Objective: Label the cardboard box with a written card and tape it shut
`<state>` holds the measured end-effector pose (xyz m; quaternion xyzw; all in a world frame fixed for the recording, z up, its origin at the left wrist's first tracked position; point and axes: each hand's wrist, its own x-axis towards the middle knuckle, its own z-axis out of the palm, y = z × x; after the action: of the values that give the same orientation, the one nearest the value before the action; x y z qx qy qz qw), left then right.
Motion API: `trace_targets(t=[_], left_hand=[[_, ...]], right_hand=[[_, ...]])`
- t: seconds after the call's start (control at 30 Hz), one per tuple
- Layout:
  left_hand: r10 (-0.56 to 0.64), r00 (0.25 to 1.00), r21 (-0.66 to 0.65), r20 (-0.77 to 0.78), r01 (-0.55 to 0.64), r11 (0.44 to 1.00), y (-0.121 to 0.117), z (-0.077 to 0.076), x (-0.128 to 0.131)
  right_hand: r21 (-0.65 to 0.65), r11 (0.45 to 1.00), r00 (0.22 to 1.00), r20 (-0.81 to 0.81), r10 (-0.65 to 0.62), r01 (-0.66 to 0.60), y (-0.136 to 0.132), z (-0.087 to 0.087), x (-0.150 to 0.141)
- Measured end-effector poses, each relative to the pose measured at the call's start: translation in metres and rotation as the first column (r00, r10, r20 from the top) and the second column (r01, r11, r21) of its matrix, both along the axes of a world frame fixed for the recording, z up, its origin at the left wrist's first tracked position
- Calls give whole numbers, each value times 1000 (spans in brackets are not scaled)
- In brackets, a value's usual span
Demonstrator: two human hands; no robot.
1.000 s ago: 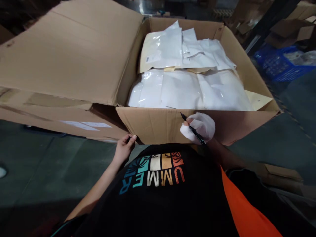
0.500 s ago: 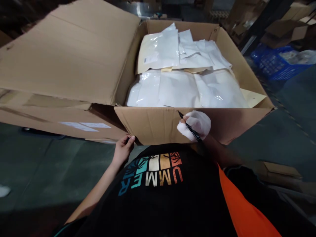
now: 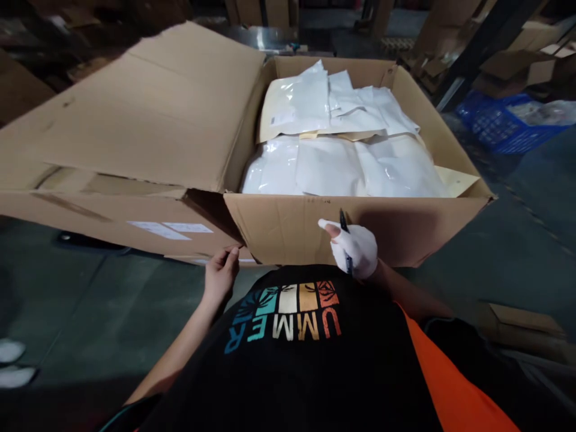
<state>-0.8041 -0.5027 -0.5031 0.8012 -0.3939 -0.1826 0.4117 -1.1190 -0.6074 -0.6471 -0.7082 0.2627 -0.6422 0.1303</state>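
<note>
Far left, a broad matte-brown corrugated cardboard flap (image 3: 148,108), ragged along its outer edge, is folded out over a taped brown cardboard carton (image 3: 96,207) carrying flat white paper labels (image 3: 157,230). Next, the bare left hand (image 3: 219,279) is held at the lower left corner of an open brown cardboard box (image 3: 283,231); its fingers are curled, thumb by forefinger, but whether board is pinched cannot be told. That corner is best braced, as thin board will probably flex under pressure. Box front: flat, faintly creased, with small dark marks (image 3: 318,201) just under the rim, too small to be read. Glossy white plastic packets (image 3: 328,168), puffed and wrinkled, are packed inside. A slim black pen (image 3: 343,222) is held before the box front, below and right of the marks, pointing toward the rim; contact can't be confirmed. It is gripped by the fingers of the right hand (image 3: 360,249), covered by a soft white fabric glove (image 3: 366,253) with some bare finger exposed. Strokes should be kept slow and light, creases avoided. Far right, a blue latticed plastic crate (image 3: 508,129) is seen beyond.
</note>
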Motion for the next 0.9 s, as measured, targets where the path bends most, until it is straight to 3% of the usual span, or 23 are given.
trace_targets(t=[0.1, 0.2, 0.37, 0.5, 0.63, 0.9], left_hand=[[28, 999, -46, -15, -29, 999, 0, 4, 2], [13, 999, -59, -35, -15, 998, -2, 2, 2], [-14, 998, -34, -65, 12, 999, -6, -5, -3], [-47, 996, -22, -75, 46, 999, -6, -8, -1], [-70, 995, -14, -67, 70, 997, -5, -11, 5], [-74, 993, -18, -87, 73, 997, -8, -14, 4]], right_hand=[[-202, 963, 980, -57, -191, 176, 1, 21, -2], [-264, 926, 932, -172, -319, 269, -7, 31, -7], [-140, 968, 925, -293, -243, 210, -9, 12, -6], [-165, 959, 962, -112, -248, 228, -6, -2, -6], [-202, 932, 952, 5, -307, 301, -7, 1, -8], [-190, 932, 946, -41, -321, 308, -7, 1, -7]])
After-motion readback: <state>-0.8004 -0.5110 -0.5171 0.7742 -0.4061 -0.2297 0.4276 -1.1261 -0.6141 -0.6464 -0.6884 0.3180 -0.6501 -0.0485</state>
